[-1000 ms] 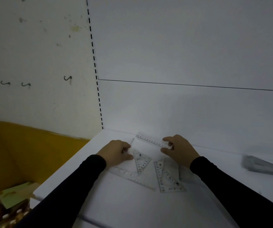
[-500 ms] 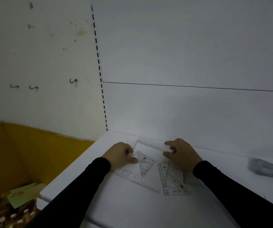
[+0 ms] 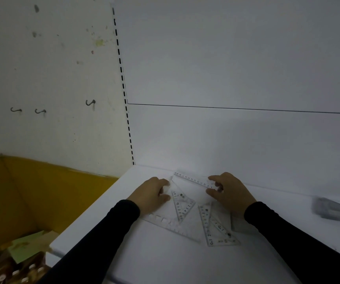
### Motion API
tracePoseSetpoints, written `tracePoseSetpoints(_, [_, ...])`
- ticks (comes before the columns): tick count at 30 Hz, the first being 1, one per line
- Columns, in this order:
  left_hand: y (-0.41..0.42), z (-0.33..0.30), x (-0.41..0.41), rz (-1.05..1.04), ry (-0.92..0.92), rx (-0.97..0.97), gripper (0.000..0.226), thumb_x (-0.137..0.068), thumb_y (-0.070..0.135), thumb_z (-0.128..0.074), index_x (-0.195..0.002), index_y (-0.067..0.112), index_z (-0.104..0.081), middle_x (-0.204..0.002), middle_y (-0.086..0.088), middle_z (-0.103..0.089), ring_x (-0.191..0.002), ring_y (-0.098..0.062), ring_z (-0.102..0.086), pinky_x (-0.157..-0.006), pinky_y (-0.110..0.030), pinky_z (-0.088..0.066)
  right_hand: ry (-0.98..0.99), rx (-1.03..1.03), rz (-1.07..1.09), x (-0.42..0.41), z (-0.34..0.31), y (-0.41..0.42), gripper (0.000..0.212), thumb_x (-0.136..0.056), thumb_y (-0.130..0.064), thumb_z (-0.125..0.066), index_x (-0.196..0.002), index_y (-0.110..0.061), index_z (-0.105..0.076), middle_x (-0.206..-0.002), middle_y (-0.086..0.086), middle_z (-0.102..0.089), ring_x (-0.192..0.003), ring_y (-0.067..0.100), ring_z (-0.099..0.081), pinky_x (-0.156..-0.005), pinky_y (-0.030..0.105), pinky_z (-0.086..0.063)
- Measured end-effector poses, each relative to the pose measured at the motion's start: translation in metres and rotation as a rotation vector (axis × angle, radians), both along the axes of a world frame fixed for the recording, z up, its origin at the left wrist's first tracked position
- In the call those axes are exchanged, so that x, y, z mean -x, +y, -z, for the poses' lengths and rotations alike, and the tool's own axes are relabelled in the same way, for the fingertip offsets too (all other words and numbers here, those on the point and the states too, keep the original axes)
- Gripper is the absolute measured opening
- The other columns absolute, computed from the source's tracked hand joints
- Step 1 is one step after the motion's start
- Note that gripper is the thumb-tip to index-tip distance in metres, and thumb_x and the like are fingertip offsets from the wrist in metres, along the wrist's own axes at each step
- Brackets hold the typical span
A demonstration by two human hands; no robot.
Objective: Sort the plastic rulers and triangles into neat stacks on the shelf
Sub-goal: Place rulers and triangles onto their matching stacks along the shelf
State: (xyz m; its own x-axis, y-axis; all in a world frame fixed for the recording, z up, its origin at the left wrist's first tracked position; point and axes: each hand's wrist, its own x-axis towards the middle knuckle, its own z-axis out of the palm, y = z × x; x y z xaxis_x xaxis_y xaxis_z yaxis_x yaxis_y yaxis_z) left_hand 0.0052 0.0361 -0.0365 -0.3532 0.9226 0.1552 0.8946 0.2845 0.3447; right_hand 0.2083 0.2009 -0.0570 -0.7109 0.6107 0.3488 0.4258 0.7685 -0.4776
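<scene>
Since a second ago our hands have barely shifted; only the view has drifted slightly. Our right hand (image 3: 229, 192) pinches the near end of the clear ruler (image 3: 193, 179) between thumb and fingertips, the ruler running back-left along the shelf (image 3: 165, 261) close to the rear panel. Our left hand (image 3: 151, 194) curls on the corner of the small triangle (image 3: 182, 203), which overlaps a long ruler (image 3: 172, 225) lying beneath it. Another triangle (image 3: 216, 229) lies just below our right hand. To do this well, we judge we should slide each flat piece free, not lift it through the overlap, and square rulers apart from triangles.
</scene>
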Motion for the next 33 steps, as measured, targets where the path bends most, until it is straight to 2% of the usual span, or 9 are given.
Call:
tracePoseSetpoints(5, [0.001,-0.001,0.008,-0.002,-0.005,-0.020,0.039,-0.096,0.021,-0.045,-0.134,0.017,-0.046,-0.103,-0.003,-0.051,-0.096,-0.019,-0.054,-0.078,-0.022,-0.035,0.017,-0.044,0.028,0.001,0.000,0.001,0.044,-0.089,-0.033,-0.060,-0.129,-0.016,-0.053,-0.100,-0.002,-0.049,-0.086,0.008,-0.049,-0.085,0.018,-0.038])
tracePoseSetpoints(7, [0.000,-0.001,0.012,-0.003,-0.128,-0.070,0.040,-0.095,0.017,-0.045,-0.135,0.021,-0.046,-0.100,-0.001,-0.055,-0.086,-0.014,-0.060,-0.072,-0.019,-0.040,0.013,-0.096,0.075,0.000,0.001,0.001,0.044,-0.090,-0.034,-0.058,-0.130,-0.019,-0.052,-0.107,-0.001,-0.051,-0.099,0.014,-0.051,-0.093,0.027,-0.036])
tracePoseSetpoints(9, [-0.003,-0.001,0.015,0.004,-0.326,-0.143,0.040,-0.094,0.012,-0.046,-0.132,0.024,-0.048,-0.092,0.001,-0.059,-0.068,-0.009,-0.064,-0.059,-0.015,-0.044,0.013,-0.153,0.131,-0.002,0.000,0.000,0.042,-0.090,-0.034,-0.057,-0.131,-0.022,-0.053,-0.114,-0.001,-0.052,-0.110,0.016,-0.051,-0.090,0.027,-0.026])
tracePoseSetpoints(12, [-0.006,0.000,0.021,-0.007,-0.445,-0.208,0.038,-0.094,0.007,-0.043,-0.128,0.022,-0.051,-0.086,0.000,-0.062,-0.056,-0.005,-0.062,-0.053,-0.014,-0.044,0.045,-0.184,0.142,-0.005,-0.001,-0.002,0.041,-0.090,-0.028,-0.060,-0.128,-0.016,-0.056,-0.115,0.003,-0.056,-0.108,0.021,-0.055,-0.093,0.033,-0.030])
tracePoseSetpoints(16, [-0.002,0.005,0.031,0.014,-0.283,-0.179,0.036,-0.096,0.020,-0.047,-0.131,0.019,-0.051,-0.109,-0.001,-0.060,-0.076,-0.010,-0.057,-0.073,-0.014,-0.039,0.061,-0.196,0.161,-0.013,-0.005,-0.005,0.040,-0.087,-0.020,-0.065,-0.124,-0.008,-0.059,-0.113,0.011,-0.059,-0.103,0.027,-0.059,-0.092,0.031,-0.041])
tracePoseSetpoints(19, [0.001,0.004,0.029,0.088,-0.242,-0.130,0.052,-0.088,0.036,-0.062,-0.136,0.021,-0.046,-0.106,0.005,-0.053,-0.079,-0.002,-0.050,-0.067,-0.009,-0.035,0.064,-0.189,0.191,-0.023,-0.007,-0.011,0.038,-0.087,-0.019,-0.065,-0.123,-0.007,-0.060,-0.113,0.010,-0.059,-0.101,0.024,-0.059,-0.088,0.021,-0.038])
tracePoseSetpoints(22, [0.008,0.004,0.020,0.174,-0.208,-0.091,0.065,-0.082,0.043,-0.068,-0.138,0.021,-0.042,-0.106,0.006,-0.049,-0.078,-0.001,-0.047,-0.072,-0.014,-0.035,0.057,-0.174,0.252,-0.042,-0.009,-0.016,0.036,-0.087,-0.019,-0.064,-0.121,-0.007,-0.061,-0.112,0.009,-0.060,-0.100,0.024,-0.060,-0.087,0.022,-0.039])
tracePoseSetpoints(29, [0.037,-0.006,-0.032,0.420,-0.174,-0.173,0.060,-0.081,0.040,-0.070,-0.132,0.018,-0.050,-0.100,0.007,-0.052,-0.081,0.000,-0.051,-0.068,-0.006,-0.037,0.014,-0.154,0.445,-0.120,-0.020,-0.032,0.038,-0.087,-0.022,-0.064,-0.123,-0.010,-0.059,-0.112,0.006,-0.053,-0.096,0.017,-0.055,-0.082,0.013,-0.031])
tracePoseSetpoints(33, [0.050,-0.008,-0.080,0.513,-0.158,-0.179,0.060,-0.081,0.044,-0.068,-0.131,0.017,-0.050,-0.106,0.007,-0.054,-0.090,-0.005,-0.051,-0.075,-0.011,-0.036,0.019,-0.148,0.547,-0.176,-0.024,-0.042,0.038,-0.086,-0.019,-0.065,-0.122,-0.007,-0.059,-0.111,0.008,-0.050,-0.096,0.017,-0.051,-0.082,0.008,-0.026])
